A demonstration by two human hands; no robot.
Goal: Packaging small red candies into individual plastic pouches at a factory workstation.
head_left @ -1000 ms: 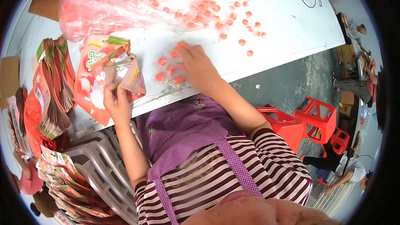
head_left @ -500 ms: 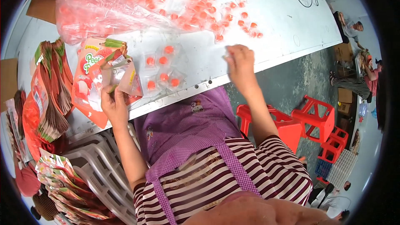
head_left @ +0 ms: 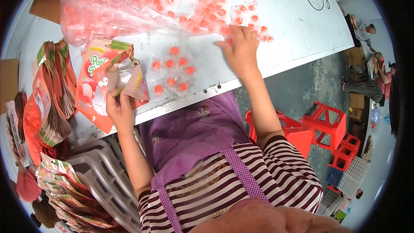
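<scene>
My left hand (head_left: 120, 110) pinches the lip of a red printed pouch (head_left: 139, 87), whose mouth gapes toward the table. That pouch lies over other flat red pouches (head_left: 95, 67) near the table's front edge. Just right of it rests a loose group of clear-wrapped red candies (head_left: 170, 63). Farther off, my right hand (head_left: 242, 54) reaches to the edge of a big heap of the same wrapped candies (head_left: 211, 17). Its thumb stands apart from the fingers, and the fingertips touch or hover over candies there; nothing held is visible.
A large clear plastic bag (head_left: 99, 17) spills the heap across the white table (head_left: 297, 30). Bundled pouches (head_left: 56, 90) hang at the left edge, above a grey plastic chair (head_left: 101, 168) piled with more pouches. Red stools (head_left: 325, 123) stand on the floor at right; people sit beyond.
My right hand has moved up and left to the heap's edge. Two more candies lie in the small group beside the pouch. My left hand holds the pouch much as before.
</scene>
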